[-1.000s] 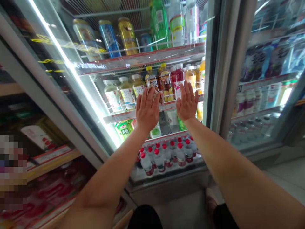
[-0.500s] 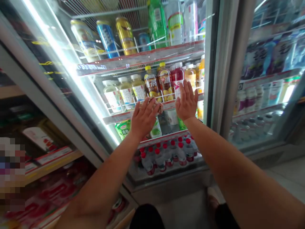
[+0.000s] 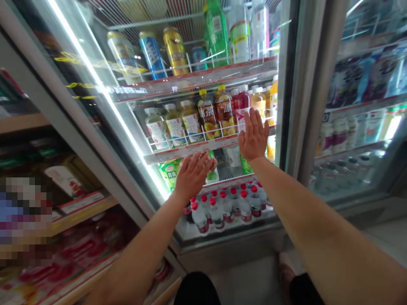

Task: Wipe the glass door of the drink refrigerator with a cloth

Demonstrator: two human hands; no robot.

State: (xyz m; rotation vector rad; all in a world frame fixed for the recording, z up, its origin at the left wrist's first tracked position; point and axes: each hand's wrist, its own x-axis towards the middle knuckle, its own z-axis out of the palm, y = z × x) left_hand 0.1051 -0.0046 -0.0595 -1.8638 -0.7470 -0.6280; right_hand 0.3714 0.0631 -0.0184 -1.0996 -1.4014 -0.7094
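My left hand (image 3: 191, 176) presses a crumpled, patterned cloth (image 3: 212, 162) against the glass door (image 3: 222, 167) of a lit drinks fridge. The cloth shows past the fingertips, and the palm hides the rest of it. This hand sits just below the middle shelf's front strip. Higher and to the right, my right hand (image 3: 253, 136) lies flat on the glass with its fingers stretched upward, holding nothing. Behind the glass near its fingertips stands a red drink bottle (image 3: 242, 101). Two iced tea bottles (image 3: 208, 113) with yellow caps stand between the hands, further up.
Cans (image 3: 176, 48) and a green bottle (image 3: 218, 34) fill the upper shelf. Small red-capped bottles (image 3: 218, 212) stand at the bottom. A metal door frame (image 3: 305, 97) borders a second fridge at right. Stocked wooden shelves (image 3: 76, 216) stand at left.
My left hand has slid down the glass with the cloth, from over the middle shelf's strip to below it. The right hand stays flat against the door. The view has shifted slightly.
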